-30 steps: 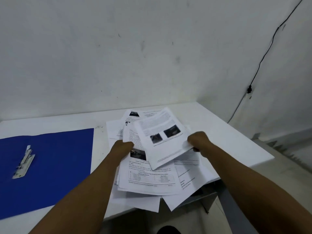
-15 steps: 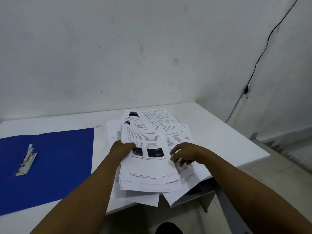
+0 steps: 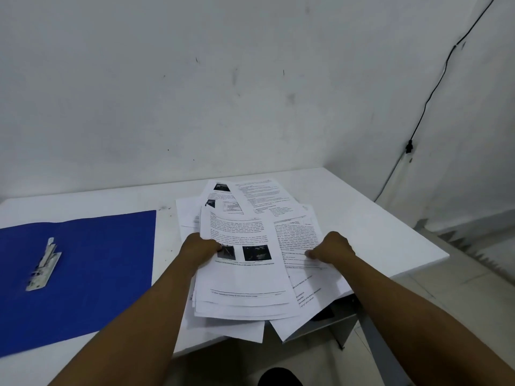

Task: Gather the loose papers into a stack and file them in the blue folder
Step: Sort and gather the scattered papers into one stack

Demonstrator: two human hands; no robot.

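Nearest us, our left hand (image 3: pixel 200 247) pinches the stack (image 3: pixel 242 277) and our right hand (image 3: pixel 331 247), flat on it half a second ago, now grips another sheet (image 3: pixel 299 238), so gathering continues; more papers (image 3: pixel 250 196) lie beyond, the folder (image 3: pixel 83 263) open left.

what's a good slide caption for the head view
Both hands, left hand and right hand, gather loose papers on a white table beside an open blue folder.

Head view, looking forward and down, close over table (image 3: pixel 362 207)
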